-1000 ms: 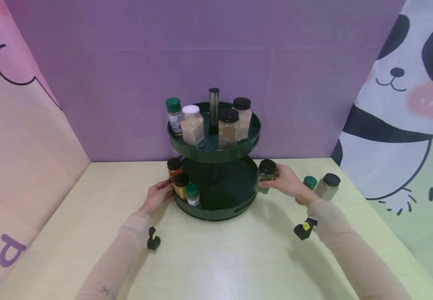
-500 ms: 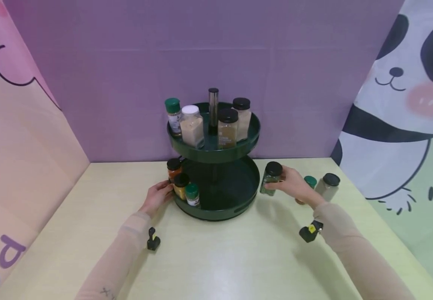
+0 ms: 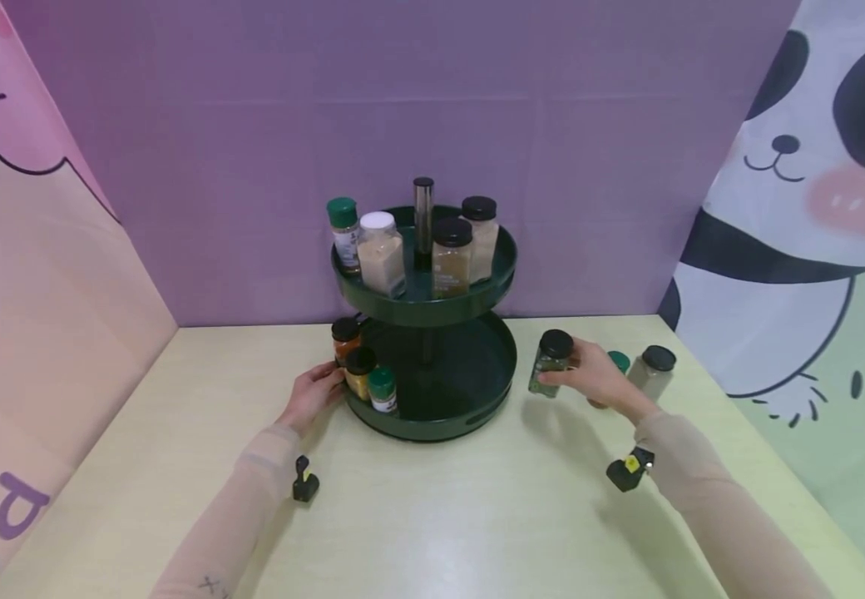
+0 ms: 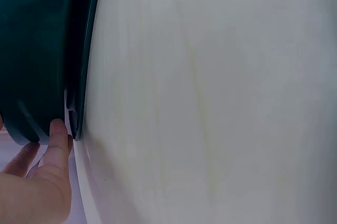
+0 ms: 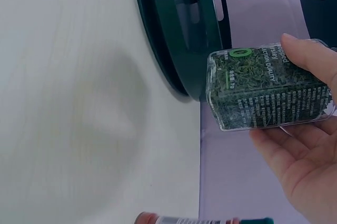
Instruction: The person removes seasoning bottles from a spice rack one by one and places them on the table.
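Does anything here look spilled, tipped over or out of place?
Nothing stands out. Every jar on the green two-tier rack stands upright, no spill shows on the table, and the right hand holds a herb jar beside the rack.

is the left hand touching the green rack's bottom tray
Touching. The left wrist view shows the left hand with a fingertip pressed against the outer wall of the bottom tray; the head view agrees, with the fingers at its left rim.
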Demonstrator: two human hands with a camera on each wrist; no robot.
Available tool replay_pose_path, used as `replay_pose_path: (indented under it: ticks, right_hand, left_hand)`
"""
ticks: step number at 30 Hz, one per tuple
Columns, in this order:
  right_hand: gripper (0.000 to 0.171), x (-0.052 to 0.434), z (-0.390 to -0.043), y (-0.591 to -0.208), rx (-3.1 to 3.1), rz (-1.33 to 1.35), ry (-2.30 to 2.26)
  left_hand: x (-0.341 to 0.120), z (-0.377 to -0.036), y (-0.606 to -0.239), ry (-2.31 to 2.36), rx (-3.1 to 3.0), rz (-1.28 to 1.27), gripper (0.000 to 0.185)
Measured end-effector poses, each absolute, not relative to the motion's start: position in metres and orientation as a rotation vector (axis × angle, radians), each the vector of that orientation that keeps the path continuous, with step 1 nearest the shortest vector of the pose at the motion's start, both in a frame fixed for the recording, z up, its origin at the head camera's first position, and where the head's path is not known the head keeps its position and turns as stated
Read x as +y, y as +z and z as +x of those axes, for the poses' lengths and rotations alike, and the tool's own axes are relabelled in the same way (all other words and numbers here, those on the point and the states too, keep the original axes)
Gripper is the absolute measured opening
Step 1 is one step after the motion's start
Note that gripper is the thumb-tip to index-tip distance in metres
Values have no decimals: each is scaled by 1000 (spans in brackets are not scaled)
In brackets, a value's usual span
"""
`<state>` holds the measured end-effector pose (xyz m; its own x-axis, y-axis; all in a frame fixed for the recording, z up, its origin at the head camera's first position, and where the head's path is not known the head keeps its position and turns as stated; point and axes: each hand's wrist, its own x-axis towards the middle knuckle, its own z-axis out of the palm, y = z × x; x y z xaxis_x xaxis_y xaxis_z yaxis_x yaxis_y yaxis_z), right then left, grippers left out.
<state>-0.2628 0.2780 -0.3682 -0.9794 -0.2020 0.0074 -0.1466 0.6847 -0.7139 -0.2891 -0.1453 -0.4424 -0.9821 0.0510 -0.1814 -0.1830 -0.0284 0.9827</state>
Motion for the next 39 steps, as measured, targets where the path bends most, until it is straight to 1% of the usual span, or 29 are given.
replay_pose_path:
  ticks: [12, 19, 25, 29, 39]
  right_hand:
    - [60, 299, -253, -378, 2745, -207, -1234]
    - [54, 310, -249, -383, 2792, -186, -1244]
    - [60, 316, -245, -383, 2778, -187, -1270]
    - [61, 320, -243, -384, 2789, -187, -1268]
    - [68, 330, -240, -391, 2916, -191, -1101]
  left_hand:
    - [-144, -286, -440, 2153, 2065, -132, 51]
    - [-143, -286, -441, 2150, 2058, -138, 50]
    - [-144, -287, -440, 2155, 2064, -133, 50]
    - [-144, -287, -440, 2146, 2074, -135, 50]
    - [-143, -288, -443, 2118, 2121, -163, 51]
